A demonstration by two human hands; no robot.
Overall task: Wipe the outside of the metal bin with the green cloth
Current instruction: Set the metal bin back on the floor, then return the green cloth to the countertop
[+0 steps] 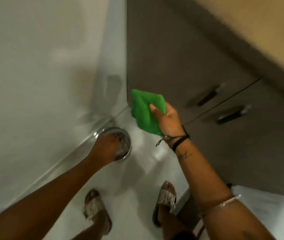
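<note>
From the head view, looking steeply down, the metal bin [120, 143] stands on the pale floor [155, 161] close against the white wall [33, 75], near the corner where the grey cabinet [181, 66] begins. It is seen almost from straight above, so only its round top and a sliver of its shiny side show; its long axis runs upright, roughly along the line of sight.

The left hand [105, 147] is down on the bin's top, fingers spread over the rim or lid (the blur makes it hard to say whether they are closed on the edge or only resting there, so I cannot tell the grip). The right hand [168, 118] is raised well above and to the right of the bin, pinching the green cloth [145, 110] with the thumb across its front; the cloth is folded into a pad and hangs clear of everything.

The relation that matters is this: the bin lies below and to the left of the cloth, nearer the left hand, which already has it. The cloth is not yet touching metal. As a judgement, wiping has not begun here. The right hand would need to drop down and leftward to reach the bin's side, and the wall-side face looks awkward to reach unless the left hand turns or pulls the bin out.

Two sandalled feet [96, 207] stand just below.
</note>
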